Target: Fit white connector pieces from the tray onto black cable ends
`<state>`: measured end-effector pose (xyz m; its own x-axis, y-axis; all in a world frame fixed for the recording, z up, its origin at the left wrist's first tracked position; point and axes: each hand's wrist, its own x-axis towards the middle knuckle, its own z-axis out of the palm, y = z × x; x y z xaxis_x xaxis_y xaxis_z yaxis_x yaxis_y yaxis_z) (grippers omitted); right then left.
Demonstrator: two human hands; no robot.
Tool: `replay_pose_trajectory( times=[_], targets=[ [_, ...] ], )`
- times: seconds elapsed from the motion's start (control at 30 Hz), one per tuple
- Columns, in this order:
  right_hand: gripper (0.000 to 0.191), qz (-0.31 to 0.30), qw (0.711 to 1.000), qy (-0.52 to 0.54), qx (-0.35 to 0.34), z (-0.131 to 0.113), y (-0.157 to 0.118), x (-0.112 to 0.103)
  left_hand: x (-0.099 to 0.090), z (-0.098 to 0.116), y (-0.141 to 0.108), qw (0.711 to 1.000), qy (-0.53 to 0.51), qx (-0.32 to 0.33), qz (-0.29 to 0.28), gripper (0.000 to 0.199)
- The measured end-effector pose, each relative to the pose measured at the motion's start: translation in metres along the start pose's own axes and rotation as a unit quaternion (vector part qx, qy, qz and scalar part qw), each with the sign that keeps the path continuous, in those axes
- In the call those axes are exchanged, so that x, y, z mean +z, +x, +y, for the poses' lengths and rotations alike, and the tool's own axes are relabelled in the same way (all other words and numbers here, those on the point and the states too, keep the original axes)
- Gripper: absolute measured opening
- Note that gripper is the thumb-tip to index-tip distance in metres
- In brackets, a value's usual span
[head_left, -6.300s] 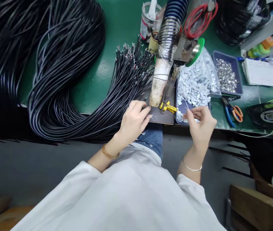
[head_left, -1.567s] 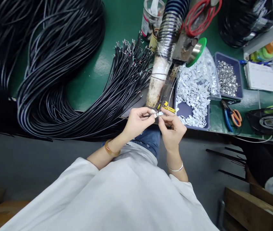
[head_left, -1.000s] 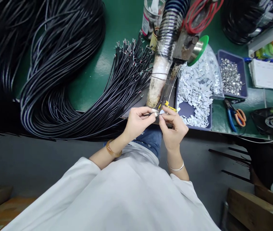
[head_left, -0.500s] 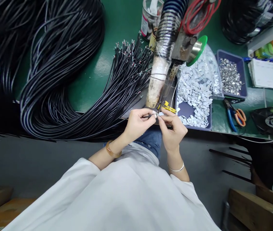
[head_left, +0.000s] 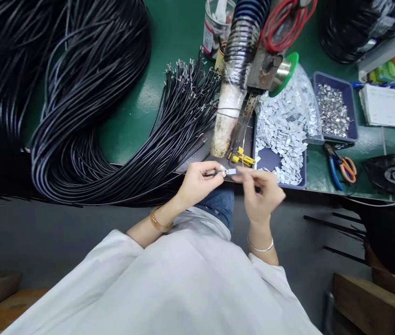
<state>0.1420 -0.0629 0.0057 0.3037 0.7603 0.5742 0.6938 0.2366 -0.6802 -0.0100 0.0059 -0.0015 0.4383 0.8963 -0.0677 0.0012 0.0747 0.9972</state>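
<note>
My left hand (head_left: 200, 179) pinches a thin black cable (head_left: 212, 174) between thumb and fingertips. At the cable's end, just beyond those fingertips, a small pale connector (head_left: 231, 171) with a metal part sticks out to the right. My right hand (head_left: 262, 190) is apart from it, a little to the right, slightly blurred, with the thumb away from the index finger and nothing seen between them. Right above the hands lie a yellow tool (head_left: 242, 157) and the lower end of a soldering station (head_left: 241, 135). A tray (head_left: 304, 174) of small white pieces stands beside my right hand.
A large bundle of black cables (head_left: 89, 163) covers the left side of the bench. A wrapped hose (head_left: 228, 107) hangs down in front. To the right are a bin (head_left: 354, 125) of metal parts, pliers (head_left: 335, 167), papers (head_left: 387, 107) and a green-rimmed solder spool (head_left: 288, 74).
My right hand has let go of the connector and moved right and slightly down. The left hand keeps the cable nearly in place, so the pale connector now shows.
</note>
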Motion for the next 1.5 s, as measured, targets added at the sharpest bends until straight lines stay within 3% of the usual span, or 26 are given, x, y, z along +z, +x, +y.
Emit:
replay_pose_trajectory(
  times=[0.1, 0.13, 0.17, 0.23, 0.27, 0.33, 0.37, 0.43, 0.5, 0.57, 0.63, 0.7, 0.77, 0.83, 0.87, 0.9, 0.93, 0.97, 1.03, 1.13, 1.2, 1.37, 1.43, 1.5],
  targets=[
    [0.010, 0.198, 0.980, -0.001, -0.036, -0.003, 0.011, -0.019, -0.009, 0.002, -0.010, 0.989, 0.112, 0.029, -0.097, 0.017],
    [0.011, 0.244, 0.968, -0.001, -0.057, -0.003, 0.015, -0.026, -0.013, 0.002, -0.013, 0.979, 0.149, 0.040, -0.134, 0.017],
    [0.011, 0.248, 0.967, -0.003, -0.057, -0.002, 0.019, -0.033, -0.017, 0.002, -0.017, 0.970, 0.173, 0.049, -0.161, 0.017],
    [0.020, 0.148, 0.988, -0.031, 0.010, 0.004, 0.026, -0.046, -0.025, 0.002, -0.021, 0.969, 0.181, 0.065, -0.153, 0.018],
    [0.022, 0.073, 0.994, -0.059, 0.063, 0.010, 0.028, -0.052, -0.028, 0.001, -0.021, 0.973, 0.181, 0.082, -0.117, 0.018],
    [0.014, -0.061, 0.978, -0.146, 0.137, 0.027, 0.035, -0.059, -0.032, 0.001, -0.017, 0.965, 0.224, 0.137, -0.010, 0.020],
    [0.011, -0.086, 0.967, -0.191, 0.145, 0.037, 0.039, -0.060, -0.034, 0.001, -0.013, 0.946, 0.276, 0.167, 0.038, 0.021],
    [0.011, -0.086, 0.948, -0.272, 0.144, 0.058, 0.049, -0.058, -0.034, 0.001, -0.001, 0.883, 0.416, 0.201, 0.083, 0.020],
    [0.007, -0.085, 0.936, -0.313, 0.139, 0.075, 0.062, -0.051, -0.031, 0.001, 0.013, 0.834, 0.516, 0.185, 0.058, 0.017],
    [0.006, -0.100, 0.930, -0.327, 0.133, 0.087, 0.074, -0.044, -0.027, 0.002, 0.022, 0.822, 0.542, 0.164, 0.056, 0.017],
    [0.007, -0.127, 0.925, -0.328, 0.141, 0.093, 0.082, -0.041, -0.024, 0.003, 0.024, 0.842, 0.514, 0.153, 0.055, 0.016],
    [0.008, -0.155, 0.921, -0.321, 0.160, 0.094, 0.087, -0.042, -0.023, 0.007, 0.015, 0.892, 0.431, 0.136, 0.003, 0.013],
    [0.010, -0.188, 0.918, -0.301, 0.178, 0.093, 0.089, -0.047, -0.021, 0.011, -0.001, 0.940, 0.298, 0.099, -0.132, 0.017],
    [0.011, -0.223, 0.917, -0.273, 0.188, 0.090, 0.089, -0.053, -0.017, 0.012, -0.018, 0.936, 0.162, 0.067, -0.304, 0.032],
    [0.012, -0.240, 0.915, -0.259, 0.192, 0.089, 0.089, -0.056, -0.014, 0.010, -0.026, 0.922, 0.109, 0.051, -0.368, 0.038],
    [0.013, -0.256, 0.914, -0.248, 0.196, 0.087, 0.088, -0.058, -0.010, 0.007, -0.032, 0.915, 0.062, 0.029, -0.397, 0.039],
    [0.014, -0.268, 0.912, -0.240, 0.197, 0.085, 0.088, -0.060, -0.006, 0.002, -0.037, 0.922, 0.020, 0.003, -0.386, 0.039],
    [0.015, -0.277, 0.910, -0.235, 0.197, 0.083, 0.087, -0.061, -0.003, -0.003, -0.040, 0.940, -0.007, -0.025, -0.339, 0.040],
    [0.017, -0.294, 0.907, -0.231, 0.195, 0.080, 0.086, -0.062, 0.002, -0.014, -0.041, 0.979, -0.033, -0.055, -0.196, 0.038],
    [0.018, -0.308, 0.904, -0.229, 0.189, 0.078, 0.084, -0.062, 0.002, -0.022, -0.033, 0.990, -0.097, -0.081, -0.065, 0.048],
    [0.018, -0.315, 0.903, -0.227, 0.186, 0.078, 0.084, -0.062, -0.002, -0.020, -0.028, 0.984, -0.145, -0.091, -0.048, 0.051],
    [0.014, -0.304, 0.910, -0.232, 0.161, 0.077, 0.080, -0.058, -0.007, -0.008, -0.018, 0.976, -0.190, -0.093, -0.055, 0.029],
    [0.013, -0.238, 0.932, -0.237, 0.134, 0.071, 0.073, -0.054, -0.005, -0.005, -0.015, 0.978, -0.182, -0.085, -0.062, 0.025],
    [0.012, -0.128, 0.962, -0.216, 0.110, 0.060, 0.062, -0.049, -0.003, -0.002, -0.013, 0.980, -0.174, -0.071, -0.065, 0.021]
  ],
)
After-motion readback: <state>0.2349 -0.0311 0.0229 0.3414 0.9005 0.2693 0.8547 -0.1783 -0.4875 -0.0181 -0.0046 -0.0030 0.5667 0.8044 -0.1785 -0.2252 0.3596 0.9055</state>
